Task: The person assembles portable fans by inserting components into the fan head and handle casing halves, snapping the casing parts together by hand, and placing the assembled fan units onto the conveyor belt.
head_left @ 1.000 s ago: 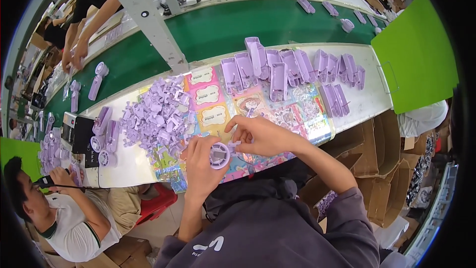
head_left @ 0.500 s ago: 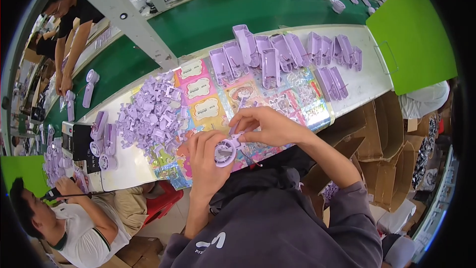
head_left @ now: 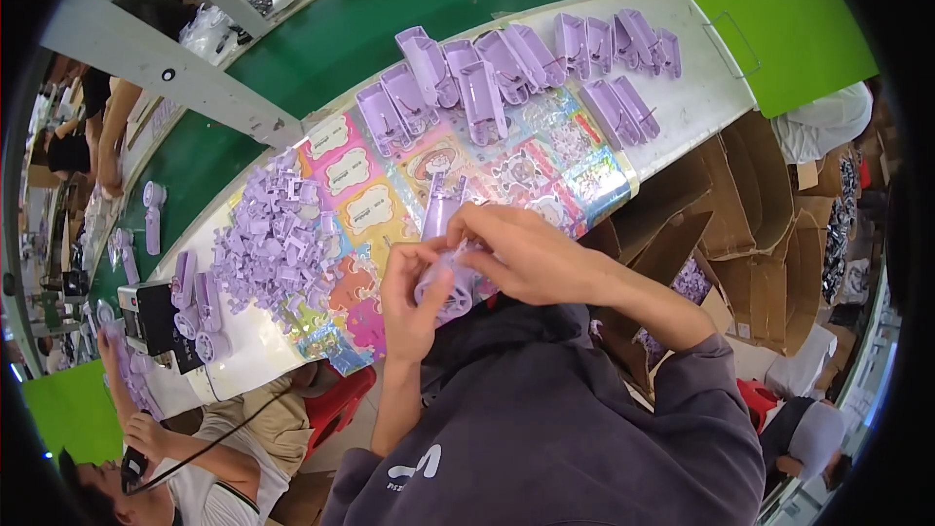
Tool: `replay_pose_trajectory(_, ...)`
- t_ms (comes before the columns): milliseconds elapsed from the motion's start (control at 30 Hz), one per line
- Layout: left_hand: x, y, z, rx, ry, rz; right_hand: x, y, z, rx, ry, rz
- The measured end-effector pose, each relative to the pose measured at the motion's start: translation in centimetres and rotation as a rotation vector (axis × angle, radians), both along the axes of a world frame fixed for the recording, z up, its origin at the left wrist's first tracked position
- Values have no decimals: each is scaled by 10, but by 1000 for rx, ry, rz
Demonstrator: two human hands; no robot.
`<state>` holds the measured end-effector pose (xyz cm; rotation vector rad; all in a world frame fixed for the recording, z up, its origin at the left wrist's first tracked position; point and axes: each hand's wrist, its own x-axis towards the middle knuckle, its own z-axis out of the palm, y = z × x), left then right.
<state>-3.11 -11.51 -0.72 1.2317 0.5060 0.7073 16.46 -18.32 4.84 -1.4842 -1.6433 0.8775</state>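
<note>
In front of my chest I hold a light-purple handheld fan housing (head_left: 443, 212), its handle shell pointing away from me and its round, slotted head nearest me. My left hand (head_left: 407, 310) is closed around the left side of the round head, thumb across it. The fingers of my right hand (head_left: 521, 251) pinch at the joint between head and handle; any small part between them is hidden. To the left lies a heap of small purple plastic pieces (head_left: 276, 239). Open purple handle shells (head_left: 482, 102) with thin wires stand beyond my hands.
Colourful printed sheets (head_left: 365, 209) cover the table. A green conveyor (head_left: 365, 34) runs behind it, with a metal post (head_left: 185, 78) at its edge. Cardboard boxes (head_left: 745, 175) stand at right. At lower left a co-worker's hand (head_left: 146, 436) holds a dark tool.
The fan housing has turned so its handle points away, and my right fingers have closed in over the joint. My view has shifted, moving the table scene down and left at the left side.
</note>
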Motion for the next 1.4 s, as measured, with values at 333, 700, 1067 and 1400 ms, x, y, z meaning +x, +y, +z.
replay_pose_trajectory(333, 1, -11, -30, 31, 199, 165, -9, -11, -27, 49, 139, -138)
replay_pose_trajectory(700, -4, -13, -27, 52, 79, 186, -20, -23, -25, -193, 429, -190)
replay_pose_trajectory(1067, 14, -10, -10, 68, 57, 207, -13, -23, -44, -37, 500, -290)
replay_pose_trajectory(1400, 41, -11, -1, 144, -17, 190, -34, -41, -77, -52, 1114, -497)
